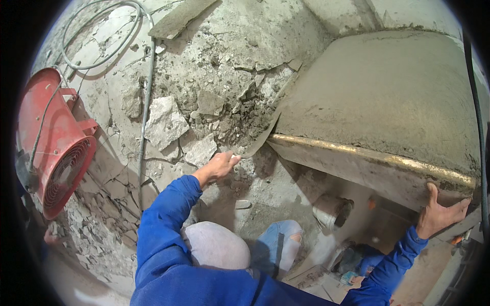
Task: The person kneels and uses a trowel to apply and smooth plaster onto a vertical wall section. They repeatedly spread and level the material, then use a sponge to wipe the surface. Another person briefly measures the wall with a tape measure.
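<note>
The long board (357, 162), gold-toned along its upper edge, runs along the front of a grey mortar slab (377, 92). The right hand (440, 213) touches the board's right end, grip spread wide; the left hand (219, 164) has its grip pinched on a thin grey strip (262, 139). Farther left are broken chunks (166, 122), a grey cable (148, 94) and a red fan (47, 120)

the single fisheye view looks steeply down from the wearer's head, near above the blue sleeves (166, 217), facing across the cement slab (388, 86) from its near edge to its far edge, upper right.
</note>
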Available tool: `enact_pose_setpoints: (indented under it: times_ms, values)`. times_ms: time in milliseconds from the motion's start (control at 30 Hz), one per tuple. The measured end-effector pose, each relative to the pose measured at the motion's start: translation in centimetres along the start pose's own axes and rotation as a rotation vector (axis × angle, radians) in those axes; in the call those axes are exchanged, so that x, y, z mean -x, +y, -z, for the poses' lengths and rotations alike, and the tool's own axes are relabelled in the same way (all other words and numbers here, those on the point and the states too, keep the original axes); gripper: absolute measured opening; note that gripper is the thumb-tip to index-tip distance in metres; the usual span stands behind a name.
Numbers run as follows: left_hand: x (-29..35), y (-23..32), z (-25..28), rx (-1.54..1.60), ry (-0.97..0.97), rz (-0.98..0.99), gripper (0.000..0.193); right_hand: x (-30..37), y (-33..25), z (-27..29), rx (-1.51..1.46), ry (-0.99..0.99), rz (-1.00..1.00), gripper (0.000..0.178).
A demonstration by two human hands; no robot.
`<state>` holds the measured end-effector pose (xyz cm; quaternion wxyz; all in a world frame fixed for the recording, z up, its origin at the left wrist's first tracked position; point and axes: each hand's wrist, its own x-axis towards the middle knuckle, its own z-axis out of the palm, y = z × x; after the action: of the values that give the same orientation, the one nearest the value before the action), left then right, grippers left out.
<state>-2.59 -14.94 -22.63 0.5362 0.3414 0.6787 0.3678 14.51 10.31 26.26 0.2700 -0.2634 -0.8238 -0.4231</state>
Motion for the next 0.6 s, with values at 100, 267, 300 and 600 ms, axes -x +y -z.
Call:
enact_pose_setpoints:
  times_ms: [100, 267, 300, 600]
  values:
    - [1.0, -0.2, 0.0, 0.031, 0.032, -0.021, 0.054, -0.1, -0.1, -0.1, 0.006, 0.011, 0.003, 0.118]
    - [1.8, 3.8, 0.3, 0.139, -0.012, -0.187, 0.052, 0.1, 0.1, 0.2, 0.115, -0.021, -0.034, 0.119]
    - [1.5, 4.1, 0.1, 0.158, 0.04, -0.262, 0.044, 0.1, 0.2, 0.1, 0.11, -0.016, -0.047, 0.119]
    - [0.2, 0.2, 0.5, 0.06, 0.0, -0.004, 0.057, -0.1, 0.3, -0.1, -0.014, 0.014, 0.048, 0.119]
